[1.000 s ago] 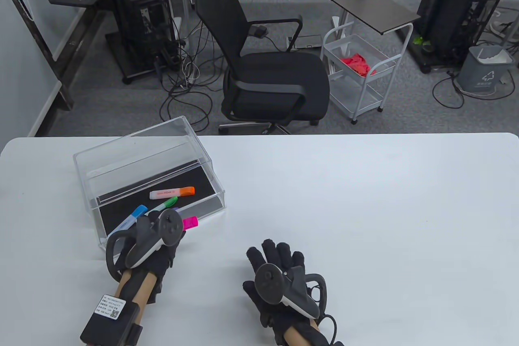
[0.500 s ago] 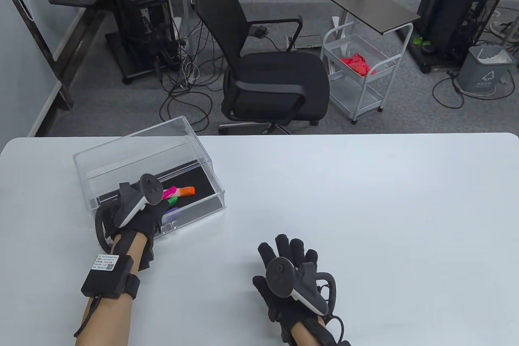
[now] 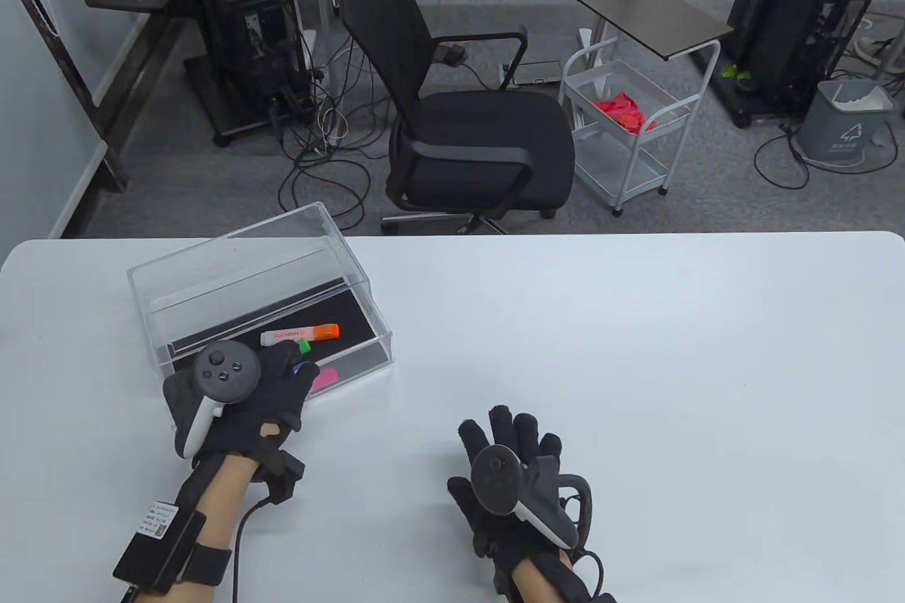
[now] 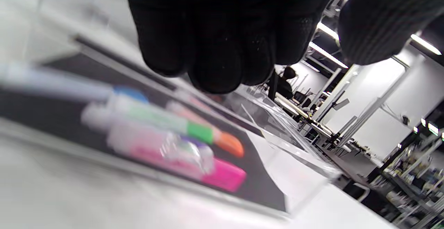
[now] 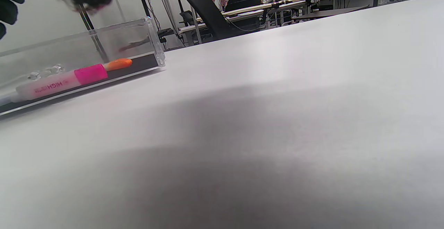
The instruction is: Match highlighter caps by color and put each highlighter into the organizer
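Note:
The clear organizer [image 3: 244, 246] with a black floor stands at the table's left. Inside lie an orange-capped highlighter [image 3: 300, 334], a green-capped one [image 3: 304, 346] and a pink-capped one [image 3: 325, 379]. My left hand [image 3: 291, 368] hovers over the organizer's front edge and covers the rest. In the left wrist view its fingers [image 4: 215, 66] hang loosely above the pink [image 4: 223, 176], green [image 4: 199, 132], orange [image 4: 230, 145] and blue [image 4: 130, 94] caps and hold nothing. My right hand [image 3: 510, 430] lies flat on the table with spread fingers, well right of the organizer.
The white table [image 3: 636, 348] stretches right of the organizer. A black office chair [image 3: 459, 115] stands behind its far edge, with a white cart [image 3: 629, 129] beside it. The right wrist view shows the organizer [image 5: 138, 38] with the pink highlighter [image 5: 69, 79] at its front wall.
My left hand carried the pink highlighter into the organizer, let it go, and drew back to the front edge. My right hand slid slightly right and stayed flat.

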Demonstrator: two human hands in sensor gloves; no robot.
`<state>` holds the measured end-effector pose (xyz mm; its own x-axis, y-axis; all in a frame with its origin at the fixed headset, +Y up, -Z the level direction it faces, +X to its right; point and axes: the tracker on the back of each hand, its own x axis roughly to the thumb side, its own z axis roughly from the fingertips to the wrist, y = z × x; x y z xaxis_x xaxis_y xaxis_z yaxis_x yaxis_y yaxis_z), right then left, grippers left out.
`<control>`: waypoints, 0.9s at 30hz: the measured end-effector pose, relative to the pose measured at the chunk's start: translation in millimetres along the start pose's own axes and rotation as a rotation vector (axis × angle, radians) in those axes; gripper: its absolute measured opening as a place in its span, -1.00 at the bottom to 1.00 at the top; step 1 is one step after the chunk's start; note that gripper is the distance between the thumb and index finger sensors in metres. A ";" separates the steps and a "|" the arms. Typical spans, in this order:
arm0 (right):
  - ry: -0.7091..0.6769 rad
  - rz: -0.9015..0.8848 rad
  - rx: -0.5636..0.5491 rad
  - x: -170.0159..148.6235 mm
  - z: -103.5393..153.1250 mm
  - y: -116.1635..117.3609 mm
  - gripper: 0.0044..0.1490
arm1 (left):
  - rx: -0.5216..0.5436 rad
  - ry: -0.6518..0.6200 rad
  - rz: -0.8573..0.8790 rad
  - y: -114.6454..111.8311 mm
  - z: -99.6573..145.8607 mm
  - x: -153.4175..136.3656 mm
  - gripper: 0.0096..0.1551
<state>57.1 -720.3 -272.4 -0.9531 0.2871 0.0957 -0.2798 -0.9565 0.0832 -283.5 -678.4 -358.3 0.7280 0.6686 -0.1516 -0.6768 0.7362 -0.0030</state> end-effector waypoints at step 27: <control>-0.019 -0.060 -0.037 -5.5 1.0 -4.9 -0.05 | 0.030 0.614 0.605 -70.8 4.4 -90.9 -0.26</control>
<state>63.8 -717.1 -272.4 -0.9323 0.3444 0.1101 -0.3406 -0.9387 0.0524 -301.3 -790.8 -339.9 0.0495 0.7783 -0.6260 -0.9196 0.2800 0.2755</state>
